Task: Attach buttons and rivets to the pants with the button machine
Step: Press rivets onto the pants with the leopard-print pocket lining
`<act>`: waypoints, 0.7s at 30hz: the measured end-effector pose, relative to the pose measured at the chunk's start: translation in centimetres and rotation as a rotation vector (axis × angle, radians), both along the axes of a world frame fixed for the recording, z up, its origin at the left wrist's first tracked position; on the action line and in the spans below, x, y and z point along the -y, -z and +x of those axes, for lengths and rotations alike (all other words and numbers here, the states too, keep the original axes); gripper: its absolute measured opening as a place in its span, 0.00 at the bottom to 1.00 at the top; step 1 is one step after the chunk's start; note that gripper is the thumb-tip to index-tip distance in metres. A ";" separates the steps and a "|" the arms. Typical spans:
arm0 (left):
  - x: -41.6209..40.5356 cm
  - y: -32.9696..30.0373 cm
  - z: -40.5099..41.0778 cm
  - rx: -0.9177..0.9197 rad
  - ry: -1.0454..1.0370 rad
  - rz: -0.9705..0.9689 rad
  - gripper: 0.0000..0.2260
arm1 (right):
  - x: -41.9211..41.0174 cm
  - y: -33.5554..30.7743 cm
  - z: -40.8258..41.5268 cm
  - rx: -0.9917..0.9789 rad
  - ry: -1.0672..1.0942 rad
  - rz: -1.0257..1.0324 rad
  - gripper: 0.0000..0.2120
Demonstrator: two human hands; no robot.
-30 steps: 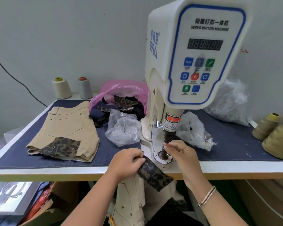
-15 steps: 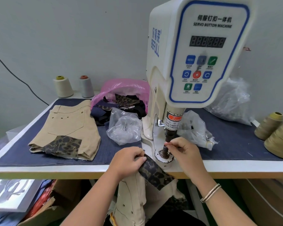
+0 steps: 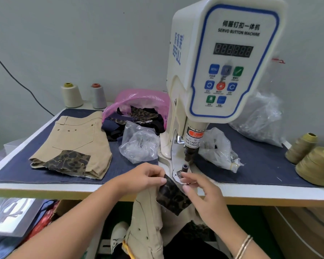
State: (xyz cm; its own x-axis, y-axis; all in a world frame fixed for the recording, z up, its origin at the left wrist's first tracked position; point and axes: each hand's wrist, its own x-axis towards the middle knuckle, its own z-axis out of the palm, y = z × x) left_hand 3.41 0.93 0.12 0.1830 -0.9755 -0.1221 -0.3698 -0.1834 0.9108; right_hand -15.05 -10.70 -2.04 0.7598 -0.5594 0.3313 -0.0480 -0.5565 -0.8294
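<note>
Even, bright, diffuse lighting; shadows soft and faint. Mild glare on the clear plastic bag. Wide-angle bending at frame edges. Slight softness throughout, hands slightly blurred.

The button machine front panel reads "SERVO BUTTON MACHINE" under Chinese characters; its side reads "BEFULL". A dark display shows unlit digits. A warning sticker partly reads "TAKE CARE O… YOUR FINGER".

A plain grey wall stands behind the work table, with a thin black cable running slantwise down it. The table has a pale edge and a dark blue denim cover over its top. Light falls soft and even, with only faint shadows.
</note>
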 end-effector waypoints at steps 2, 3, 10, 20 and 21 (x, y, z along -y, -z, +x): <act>0.1 -2.2 -0.5 -0.048 0.079 0.014 0.09 | 0.2 -0.4 -0.2 -0.060 -0.045 0.095 0.14; 0.3 -3.2 -0.7 -0.068 0.111 0.020 0.08 | 0.5 -0.7 -0.3 -0.094 -0.069 0.122 0.13; 1.4 -5.2 -0.5 -0.028 0.118 0.039 0.10 | 2.6 -2.4 -0.8 -0.200 -0.252 0.344 0.13; 3.8 -1.9 -0.5 0.027 -0.181 0.054 0.15 | 6.9 -3.6 1.2 -0.242 -0.174 0.501 0.08; 4.1 -1.8 -0.4 0.010 -0.205 0.045 0.14 | 7.2 -3.5 1.3 -0.241 -0.169 0.515 0.07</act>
State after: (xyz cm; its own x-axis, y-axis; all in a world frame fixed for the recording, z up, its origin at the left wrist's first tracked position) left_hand 3.01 -3.15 1.87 0.3785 -0.9114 -0.1619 -0.3296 -0.2961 0.8965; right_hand -13.72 -17.88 1.50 0.8726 -0.4669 -0.1434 -0.2140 -0.1015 -0.9716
